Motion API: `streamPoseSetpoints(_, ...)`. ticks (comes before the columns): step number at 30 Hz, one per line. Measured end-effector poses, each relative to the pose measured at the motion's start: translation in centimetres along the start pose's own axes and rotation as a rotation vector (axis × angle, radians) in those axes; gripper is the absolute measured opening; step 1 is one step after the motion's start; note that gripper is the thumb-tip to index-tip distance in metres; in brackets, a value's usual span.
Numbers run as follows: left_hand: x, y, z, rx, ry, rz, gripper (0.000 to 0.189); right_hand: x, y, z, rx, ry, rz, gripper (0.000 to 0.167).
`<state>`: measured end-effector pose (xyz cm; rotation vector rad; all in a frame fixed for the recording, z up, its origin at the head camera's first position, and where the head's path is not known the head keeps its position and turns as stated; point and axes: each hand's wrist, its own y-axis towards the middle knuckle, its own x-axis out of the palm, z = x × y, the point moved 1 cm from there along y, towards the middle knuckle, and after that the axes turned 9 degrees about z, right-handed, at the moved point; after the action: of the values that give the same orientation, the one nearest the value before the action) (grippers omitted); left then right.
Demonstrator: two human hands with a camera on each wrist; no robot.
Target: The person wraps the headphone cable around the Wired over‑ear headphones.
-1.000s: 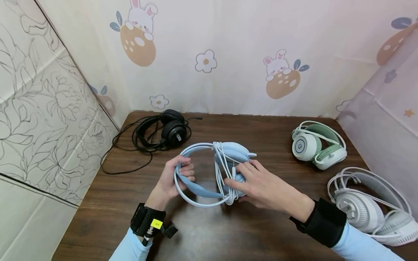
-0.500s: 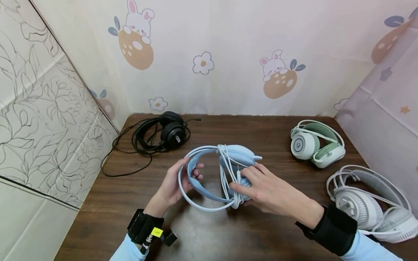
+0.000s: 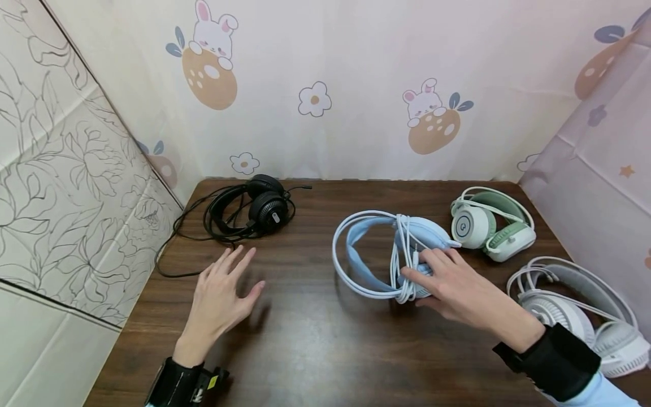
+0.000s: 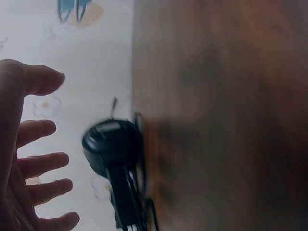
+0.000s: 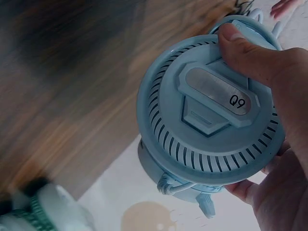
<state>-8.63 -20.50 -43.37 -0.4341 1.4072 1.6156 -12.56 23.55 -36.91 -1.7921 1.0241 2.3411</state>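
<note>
My right hand (image 3: pixel 455 285) grips the light blue headphones (image 3: pixel 356 265) by an earcup, thumb on one side and fingers beneath. Their white cable is wound around the band and cups, its plug near my thumb. In the right wrist view the round vented earcup (image 5: pixel 207 106) bears the mark Q9. My left hand (image 3: pixel 216 302) is spread over the table at the left, holding nothing. Just beyond its fingertips lie black headphones (image 3: pixel 269 210) with a loose cable; the left wrist view also shows the black headphones (image 4: pixel 113 149) beside the outstretched fingers.
White and green headphones (image 3: pixel 473 226) lie at the back right of the brown table (image 3: pixel 305 362). White and grey headphones (image 3: pixel 556 316) lie at the right edge, near my right wrist. A patterned curtain (image 3: pixel 356 113) hangs behind the table.
My left hand has let go of the light blue headband and moved left toward the black headphones. My right hand has carried the light blue headphones to the right.
</note>
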Motion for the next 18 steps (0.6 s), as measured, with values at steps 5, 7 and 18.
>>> streamPoseSetpoints(5,-0.3,-0.9,-0.8,0.009,0.035,-0.012,0.067,0.8,-0.7,1.6,0.019,-0.004,-0.015,0.068)
streamPoseSetpoints(7,-0.4,-0.9,-0.8,0.009,0.032,-0.013,0.067,1.6,-0.4,2.8,0.028,-0.001,-0.031,0.067)
streamPoseSetpoints(18,-0.5,-1.2,-0.9,-0.008,0.028,-0.025,0.067,6.3,2.2,11.8,0.249,0.01,-0.308,0.062)
